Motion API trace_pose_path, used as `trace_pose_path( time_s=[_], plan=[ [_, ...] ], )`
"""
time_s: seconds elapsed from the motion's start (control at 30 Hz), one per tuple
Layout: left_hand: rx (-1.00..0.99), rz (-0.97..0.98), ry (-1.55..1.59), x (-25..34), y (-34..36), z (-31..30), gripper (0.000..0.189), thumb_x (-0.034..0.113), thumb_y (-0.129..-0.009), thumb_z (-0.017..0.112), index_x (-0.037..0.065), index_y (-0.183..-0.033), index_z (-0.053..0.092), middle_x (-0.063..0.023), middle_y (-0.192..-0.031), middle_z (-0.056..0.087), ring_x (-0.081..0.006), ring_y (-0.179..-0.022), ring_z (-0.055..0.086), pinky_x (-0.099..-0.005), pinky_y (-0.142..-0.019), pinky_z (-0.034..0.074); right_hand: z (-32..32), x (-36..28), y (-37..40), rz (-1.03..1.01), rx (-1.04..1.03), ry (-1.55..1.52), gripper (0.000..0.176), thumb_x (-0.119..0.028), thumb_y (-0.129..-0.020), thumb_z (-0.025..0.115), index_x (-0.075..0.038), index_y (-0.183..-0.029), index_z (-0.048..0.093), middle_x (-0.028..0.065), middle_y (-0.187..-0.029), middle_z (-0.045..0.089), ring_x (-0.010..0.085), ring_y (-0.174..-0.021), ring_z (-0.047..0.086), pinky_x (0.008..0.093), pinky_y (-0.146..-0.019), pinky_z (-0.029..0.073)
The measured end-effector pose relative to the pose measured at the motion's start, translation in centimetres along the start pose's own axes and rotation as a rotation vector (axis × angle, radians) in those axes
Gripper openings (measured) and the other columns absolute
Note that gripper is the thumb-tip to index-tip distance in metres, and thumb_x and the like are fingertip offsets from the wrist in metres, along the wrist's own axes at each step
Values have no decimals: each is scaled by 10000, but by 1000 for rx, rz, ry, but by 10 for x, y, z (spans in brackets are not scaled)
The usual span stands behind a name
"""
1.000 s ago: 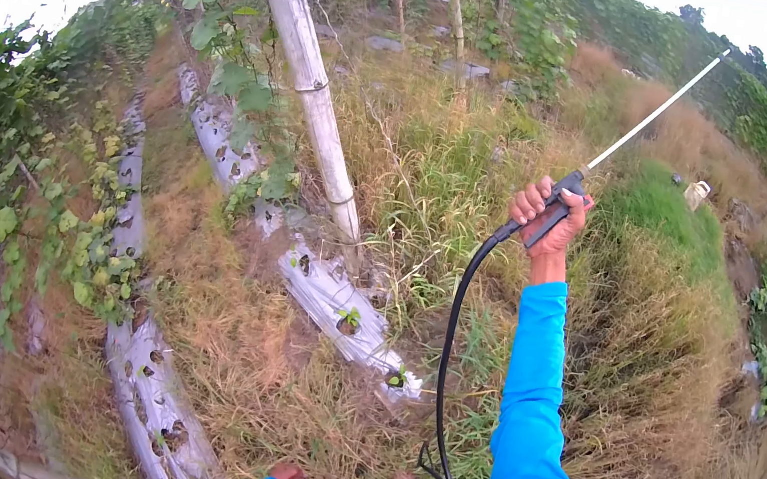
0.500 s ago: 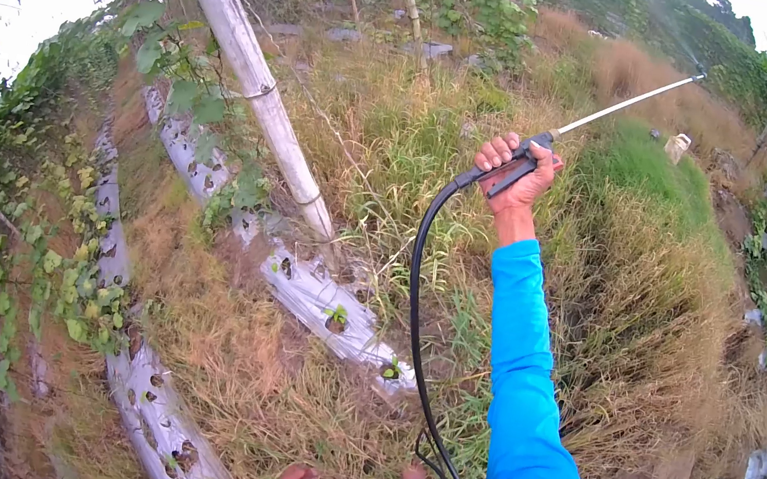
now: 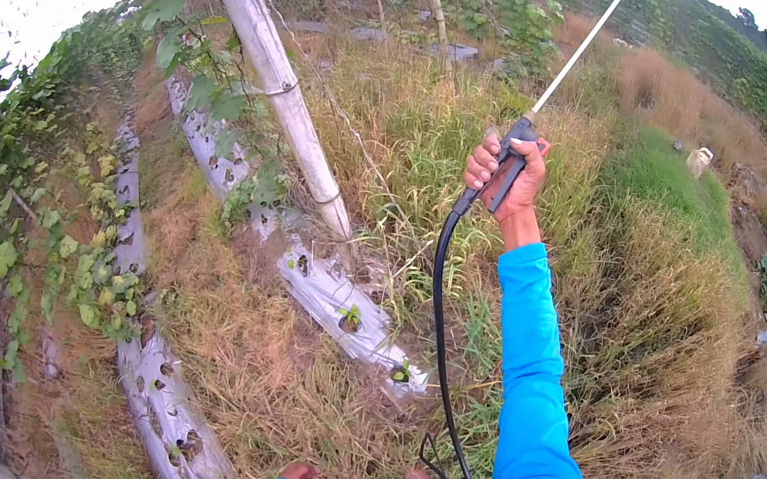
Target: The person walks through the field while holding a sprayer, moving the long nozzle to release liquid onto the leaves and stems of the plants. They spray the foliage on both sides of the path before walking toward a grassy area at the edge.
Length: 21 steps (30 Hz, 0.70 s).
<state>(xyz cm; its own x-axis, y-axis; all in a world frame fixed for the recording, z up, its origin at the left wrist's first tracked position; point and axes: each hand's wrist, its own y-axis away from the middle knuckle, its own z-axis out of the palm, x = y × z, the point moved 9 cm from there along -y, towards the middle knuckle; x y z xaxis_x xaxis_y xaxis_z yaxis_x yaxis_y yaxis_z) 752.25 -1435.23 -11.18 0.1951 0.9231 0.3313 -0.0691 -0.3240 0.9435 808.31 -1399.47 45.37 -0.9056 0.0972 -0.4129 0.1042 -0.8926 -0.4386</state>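
My right hand (image 3: 507,177) is wrapped round the grey handle and trigger lever of a spray wand (image 3: 514,150). Its pale lance (image 3: 575,64) points up and slightly right, the tip cut off by the top of the view. From the handle's lower end a black hose (image 3: 442,300) curves down to my right side. Low in the view, beside my waist, my left hand (image 3: 300,475) has its fingers curled; whatever may be inside them is hidden.
A slanting bamboo post (image 3: 275,69) stands ahead on the left. Silver plastic mulch (image 3: 346,309) with planting holes and small seedlings covers the beds. Dry and green grass (image 3: 676,187) surrounds me. Leafy vines (image 3: 35,201) climb at left. A pale jug (image 3: 699,162) stands at right.
The wand has swung left and more upright, taking its tip out of view. My right hand has turned with it. The mist seen earlier at the tip is out of sight.
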Motion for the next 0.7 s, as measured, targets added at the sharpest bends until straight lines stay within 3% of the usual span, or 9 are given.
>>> trace_pose_path(
  time_s=[0.23,0.43,0.57,0.67,0.7],
  plan=[
    [-51,58,19,4,3,4,270,276,-855,543,50,-958,649,-59,-764,653,-141,-593,590,-281,-465,443,12,30,-12,66,27,180,234,-308,-765,508,-84,-760,442,26,-588,412,175,-529,453,344,-501,410],
    [-175,-8,163,1,4,8,280,281,-862,537,47,-968,648,-74,-742,649,-156,-548,581,-289,-432,428,7,56,20,173,-102,257,208,-248,-775,542,-77,-791,425,26,-601,411,137,-508,432,287,-472,406],
    [-43,25,74,1,6,7,288,283,-867,530,38,-960,650,-82,-749,651,-163,-557,590,-292,-446,446,-37,43,40,129,102,382,190,-207,-772,620,-72,-791,488,7,-584,443,107,-503,460,258,-460,399],
    [-13,35,23,8,8,11,290,273,-870,525,28,-961,650,-92,-762,655,-169,-569,598,-295,-457,457,-75,-36,61,-353,685,1457,269,-230,-743,708,-62,-692,504,-22,-593,461,72,-532,416,269,-486,350],
    [-28,20,22,6,7,13,288,265,-871,524,24,-966,649,-96,-770,658,-172,-575,602,-296,-463,463,-82,-43,65,-351,691,1460,269,-230,-743,708,-62,-692,504,-22,-593,461,72,-532,416,269,-486,350]
  ],
)
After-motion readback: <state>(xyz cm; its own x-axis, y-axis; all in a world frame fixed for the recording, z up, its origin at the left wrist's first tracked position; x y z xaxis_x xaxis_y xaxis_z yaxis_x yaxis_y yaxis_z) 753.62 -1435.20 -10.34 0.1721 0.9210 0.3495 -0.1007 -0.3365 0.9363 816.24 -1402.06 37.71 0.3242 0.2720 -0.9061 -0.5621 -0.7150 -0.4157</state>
